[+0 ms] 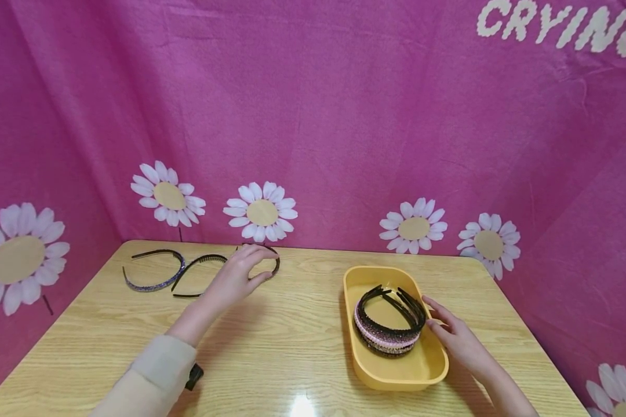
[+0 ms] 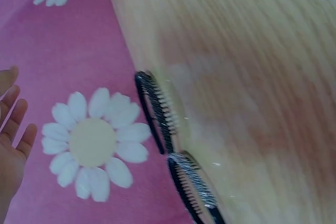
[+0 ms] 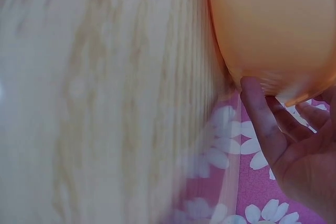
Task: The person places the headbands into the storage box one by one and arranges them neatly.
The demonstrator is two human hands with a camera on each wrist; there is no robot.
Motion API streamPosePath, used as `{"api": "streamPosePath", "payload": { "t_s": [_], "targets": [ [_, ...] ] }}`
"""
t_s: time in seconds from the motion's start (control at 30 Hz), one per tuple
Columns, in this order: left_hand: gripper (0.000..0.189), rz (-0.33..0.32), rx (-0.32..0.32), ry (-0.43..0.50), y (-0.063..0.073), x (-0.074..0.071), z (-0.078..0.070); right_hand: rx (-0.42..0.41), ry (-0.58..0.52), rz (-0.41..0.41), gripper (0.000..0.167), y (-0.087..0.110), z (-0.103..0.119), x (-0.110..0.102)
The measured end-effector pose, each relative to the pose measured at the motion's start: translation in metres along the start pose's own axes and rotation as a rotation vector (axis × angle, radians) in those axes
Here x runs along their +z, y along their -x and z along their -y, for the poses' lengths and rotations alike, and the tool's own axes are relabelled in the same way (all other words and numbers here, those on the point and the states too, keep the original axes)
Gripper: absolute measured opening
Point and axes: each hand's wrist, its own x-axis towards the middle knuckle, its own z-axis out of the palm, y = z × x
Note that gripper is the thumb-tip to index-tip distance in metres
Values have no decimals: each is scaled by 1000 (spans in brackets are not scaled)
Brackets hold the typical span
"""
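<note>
At the back of the table my left hand (image 1: 236,277) reaches over a dark headband (image 1: 277,263), fingers spread and partly covering it. In the left wrist view the same hand (image 2: 13,145) has its fingers apart with nothing between them. My right hand (image 1: 456,339) rests against the right side of a yellow bin (image 1: 362,370), its fingers extended at the rim. The right wrist view shows that hand's fingers (image 3: 257,103) touching the bin's outer wall. Inside the bin lies a stack of headbands (image 1: 388,341), black, pink and glittery.
Left of my left hand lie a black toothed headband (image 1: 200,259) and a blue glittery headband (image 1: 159,285). A small black object (image 1: 194,376) shows beside my left sleeve. A pink curtain (image 1: 323,145) with daisies borders the wooden table (image 1: 292,330).
</note>
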Motion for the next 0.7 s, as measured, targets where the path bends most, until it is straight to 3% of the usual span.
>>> {"api": "streamPosePath", "payload": {
  "t_s": [0.27,0.5,0.7],
  "targets": [
    [37,5,-18,-2,7,10,19,-13,15,-2,50,1,0,0],
    [39,86,-119,-29,8,20,34,-13,34,3,50,0,2,0],
    [39,156,-148,-72,5,28,47,3,31,5,51,0,1,0]
  ]
}}
